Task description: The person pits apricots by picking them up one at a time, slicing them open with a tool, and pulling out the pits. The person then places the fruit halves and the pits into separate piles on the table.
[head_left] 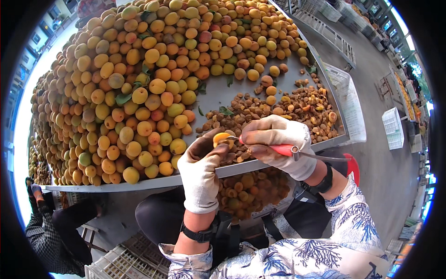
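My left hand (200, 169), in a stained white knit glove, is closed around an apricot (222, 138), pinching it between thumb and fingers. The fruit's orange side faces up. In a similar glove, my right hand (278, 142) grips a red-handled tool (284, 149) with a thin metal tip at the apricot's edge. A thin metal rod extends from the handle's other end, past my wrist. Both hands are above the metal table's (251, 168) near edge. Just beyond them lies a heap of brown apricot pits (251, 106). Whether the apricot is cut is hard to make out.
A large mound of apricots (139, 93) covers the table's left and far side. Below the edge, between my knees, is a container of apricot pieces (251, 193). White crates (346, 102) stand right of the table; another person (55, 232) sits at lower left.
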The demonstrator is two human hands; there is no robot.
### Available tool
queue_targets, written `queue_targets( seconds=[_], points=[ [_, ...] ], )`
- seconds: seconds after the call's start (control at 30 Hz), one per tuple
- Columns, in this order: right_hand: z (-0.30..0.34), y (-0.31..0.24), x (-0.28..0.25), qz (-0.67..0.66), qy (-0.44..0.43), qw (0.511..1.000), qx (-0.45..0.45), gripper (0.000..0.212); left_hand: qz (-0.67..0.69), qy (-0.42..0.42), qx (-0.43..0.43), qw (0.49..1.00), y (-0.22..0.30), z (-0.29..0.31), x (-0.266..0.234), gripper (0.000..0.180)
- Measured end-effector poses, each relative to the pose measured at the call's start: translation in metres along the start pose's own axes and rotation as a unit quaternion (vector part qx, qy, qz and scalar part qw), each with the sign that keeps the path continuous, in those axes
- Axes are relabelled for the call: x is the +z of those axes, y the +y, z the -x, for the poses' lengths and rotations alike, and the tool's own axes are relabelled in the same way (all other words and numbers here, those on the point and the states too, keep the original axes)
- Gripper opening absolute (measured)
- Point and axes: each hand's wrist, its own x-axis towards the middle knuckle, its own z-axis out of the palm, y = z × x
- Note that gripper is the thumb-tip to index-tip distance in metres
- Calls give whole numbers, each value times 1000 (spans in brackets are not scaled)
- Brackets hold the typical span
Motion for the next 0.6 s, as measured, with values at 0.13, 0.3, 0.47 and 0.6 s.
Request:
queue_targets(
  seconds=[0.13, 0.3, 0.47, 0.6],
  points=[
    [0, -12, 5, -16, -16, 999, 32, 27, 48, -33, -21, 998, -6, 1, -2, 32],
    [-1, -16, 4, 47, -44, 998, -29, 33, -5, 24, 31, 999, -3, 9, -6, 33],
    [0, -12, 5, 57, -35, 995, -67, 39, -16, 23, 44, 999, -9, 4, -10, 32],
    [-1, -9, 6, 52, -57, 996, -44, 30, -49, 39, 71, 996, -10, 2, -7, 28]
  ],
)
